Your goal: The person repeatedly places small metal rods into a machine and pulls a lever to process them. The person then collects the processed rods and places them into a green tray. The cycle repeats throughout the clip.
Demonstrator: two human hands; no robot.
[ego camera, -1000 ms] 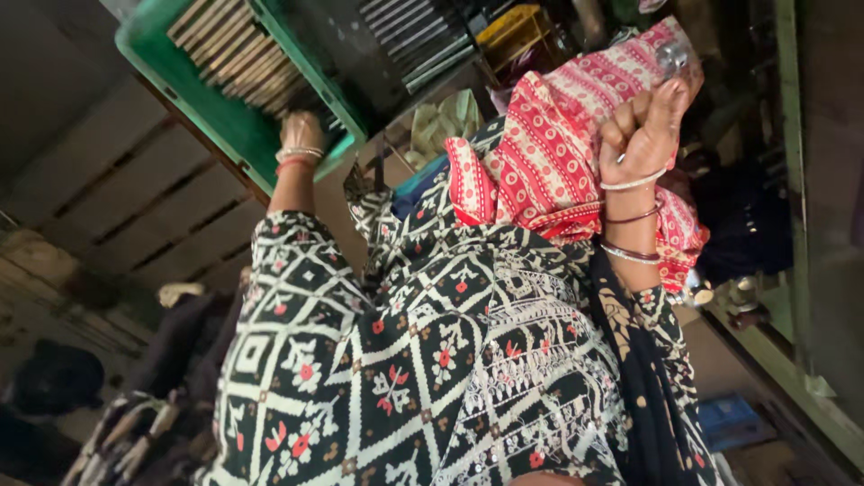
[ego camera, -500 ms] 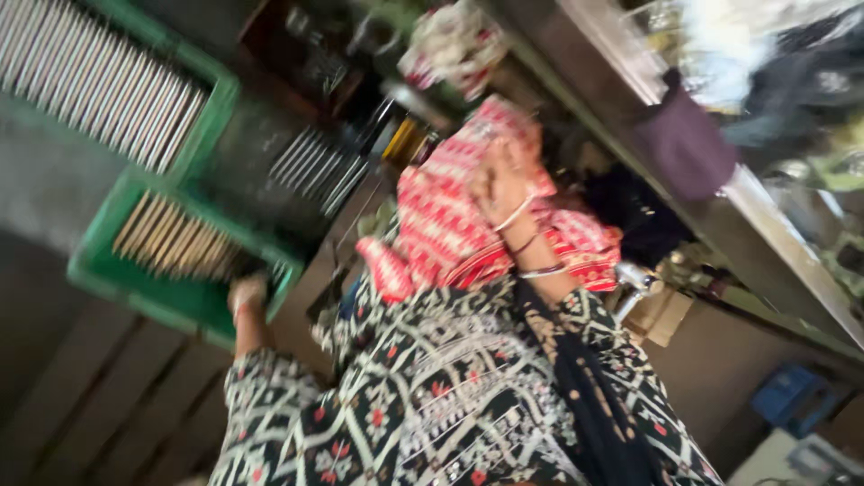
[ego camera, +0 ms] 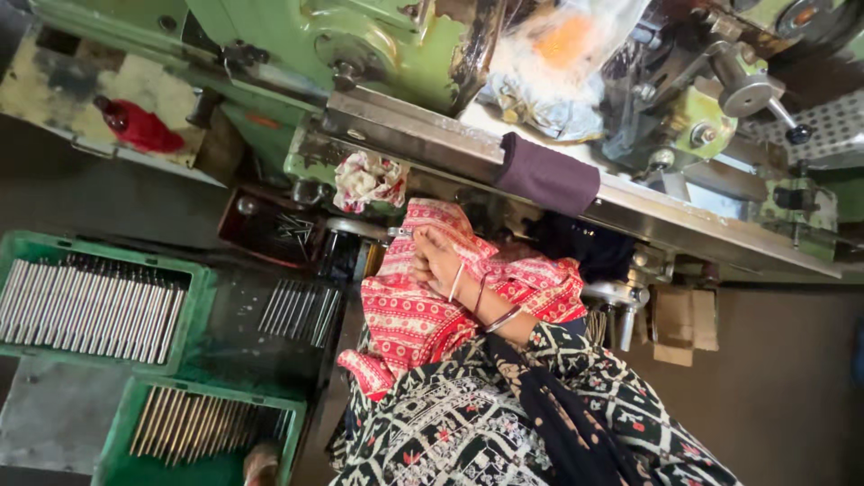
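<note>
My right hand [ego camera: 443, 261], with bangles on the wrist, is closed on a red and white patterned cloth [ego camera: 409, 319] that is bunched over my lap, just below the steel rail of a green machine [ego camera: 405, 135]. Only a sliver of my left hand [ego camera: 261, 463] shows at the bottom edge. It rests at the rim of a green crate [ego camera: 193, 396] filled with thin metal rods, and its fingers are hidden. My black and white patterned sleeves and dress fill the lower middle.
A second green crate of rods [ego camera: 90, 310] sits at the left. More loose rods [ego camera: 301, 310] lie on a dark tray beside it. A dark purple cloth [ego camera: 547, 175] hangs over the rail, and a crumpled rag [ego camera: 369, 178] is underneath. Cardboard pieces [ego camera: 682, 319] lie at the right.
The view has swung toward the machine. My right hand has come lower with the red cloth, close to the rail. My left hand has slid to the frame's bottom edge.
</note>
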